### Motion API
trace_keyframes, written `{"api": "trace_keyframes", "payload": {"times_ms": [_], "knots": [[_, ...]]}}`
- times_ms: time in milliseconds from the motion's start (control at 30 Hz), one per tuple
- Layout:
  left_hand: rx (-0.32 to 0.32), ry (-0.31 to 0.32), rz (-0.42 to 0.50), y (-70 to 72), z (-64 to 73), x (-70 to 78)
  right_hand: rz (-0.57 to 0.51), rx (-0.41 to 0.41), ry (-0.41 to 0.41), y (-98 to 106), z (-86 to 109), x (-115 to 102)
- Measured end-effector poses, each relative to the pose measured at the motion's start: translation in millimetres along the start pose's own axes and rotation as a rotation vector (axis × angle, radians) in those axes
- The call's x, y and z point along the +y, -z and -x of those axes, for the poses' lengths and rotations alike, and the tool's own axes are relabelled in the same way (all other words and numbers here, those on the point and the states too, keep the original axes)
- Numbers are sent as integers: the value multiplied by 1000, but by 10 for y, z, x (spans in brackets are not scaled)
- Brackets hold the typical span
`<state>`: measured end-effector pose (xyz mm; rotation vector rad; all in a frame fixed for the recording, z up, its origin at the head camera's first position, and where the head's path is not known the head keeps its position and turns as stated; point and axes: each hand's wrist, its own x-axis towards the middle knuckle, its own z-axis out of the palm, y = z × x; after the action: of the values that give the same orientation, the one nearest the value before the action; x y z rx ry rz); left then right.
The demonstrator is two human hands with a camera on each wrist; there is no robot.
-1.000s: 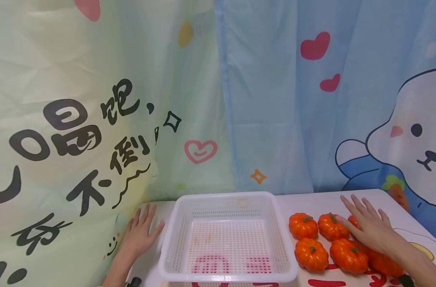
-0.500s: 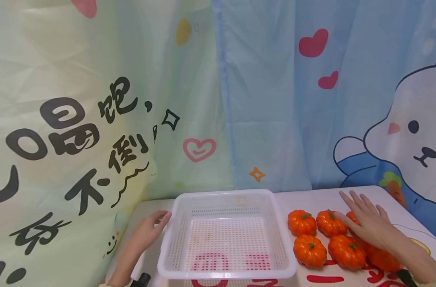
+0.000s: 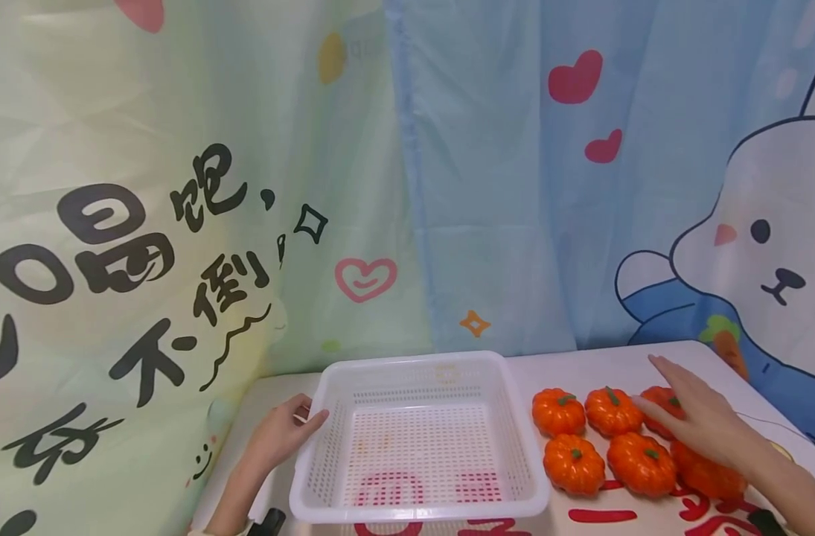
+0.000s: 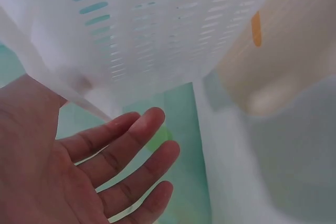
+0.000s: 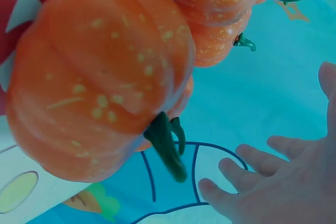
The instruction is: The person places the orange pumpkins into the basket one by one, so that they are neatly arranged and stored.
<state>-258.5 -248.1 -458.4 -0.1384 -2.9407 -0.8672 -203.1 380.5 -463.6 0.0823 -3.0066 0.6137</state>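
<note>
A white plastic basket point(image 3: 417, 514) with perforated walls stands in the middle of the table. My left hand point(image 3: 280, 435) is at its left rim, the thumb over the rim and the other fingers outside. In the left wrist view these fingers point(image 4: 149, 166) extend loosely below the basket wall point(image 4: 157, 24), apart from it; the wall partly hides the thumb. My right hand point(image 3: 708, 420) hovers, fingers extended, over the right end of several small orange pumpkins point(image 3: 574, 465) with green stems. In the right wrist view it is beside a large-looking pumpkin point(image 5: 100, 82), holding nothing.
The pumpkins stand in two rows right of the basket, on a white table point(image 3: 548, 368) with red printed marks. A printed curtain point(image 3: 487, 186) hangs behind the table. A thin cord point(image 3: 769, 422) lies near the table's right edge.
My left hand has moved right from beside the basket to its left rim, its fingers drawing in. My right hand has turned and its fingers lie closer together. The view has shifted slightly.
</note>
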Motion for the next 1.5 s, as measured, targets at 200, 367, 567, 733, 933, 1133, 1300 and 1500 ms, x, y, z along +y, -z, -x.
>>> {"api": "trace_keyframes", "payload": {"times_ms": [200,367,567,733,933,1133,1300,1500], "knots": [[-3,12,-9,4,3,0,-103,-21,-70,80,64,27],[-2,17,-1,4,7,-2,-144,7,-117,105,157,43],[1,26,5,0,1,-9,-163,49,-155,71,259,96],[-1,24,5,5,9,-16,-197,34,-196,42,356,184],[3,31,11,-24,-14,-45,-227,-3,-248,33,449,296],[8,26,15,-33,-20,-62,-262,-44,-308,-28,550,441],[1,28,21,-14,5,-48,-290,-92,-339,-130,629,574],[-3,22,38,-4,19,-20,-340,-167,-399,-219,689,676]]}}
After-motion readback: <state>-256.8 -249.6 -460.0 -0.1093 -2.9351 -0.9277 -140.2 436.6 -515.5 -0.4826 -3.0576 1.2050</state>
